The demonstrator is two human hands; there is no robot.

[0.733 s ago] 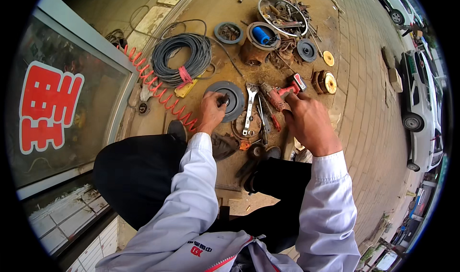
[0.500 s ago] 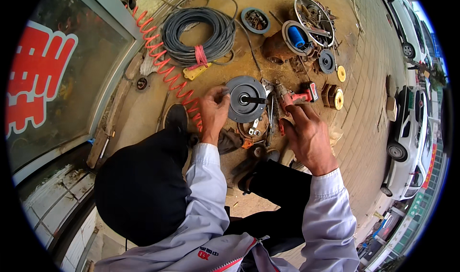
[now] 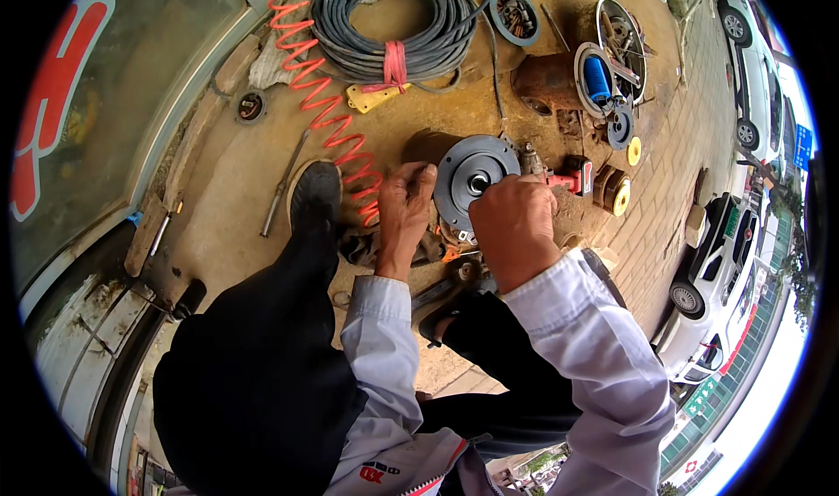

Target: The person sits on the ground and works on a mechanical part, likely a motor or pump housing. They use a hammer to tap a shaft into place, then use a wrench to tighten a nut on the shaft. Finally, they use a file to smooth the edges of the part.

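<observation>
A dark grey round flange [image 3: 456, 201] with a ringed hole at its centre faces up in front of me. Close by its left rim is my left hand [image 3: 405, 216], its fingers curled in and the thumb against them; whether anything is pinched there is hidden. My right hand [image 3: 516, 229] is closed in a fist over the flange's right side, beside the centre hole, and its back hides what it grips. Just beyond that fist lies a red cordless power driver [image 3: 575, 181], partly covered by the hand.
A dark cable coil [image 3: 336, 37] tied with pink lies far left, near a coiled red hose [image 3: 325, 103]. A rusty cylinder [image 3: 546, 81], a bowl of parts [image 3: 514, 15] and a copper-coloured winding [image 3: 612, 190] lie beyond. My shoe [image 3: 315, 194] is at left; parked cars [image 3: 712, 273] stand right.
My right hand has moved left from beside the driver to the flange's centre and closed. The dark rod seen at the centre is now hidden. The view has shifted.
</observation>
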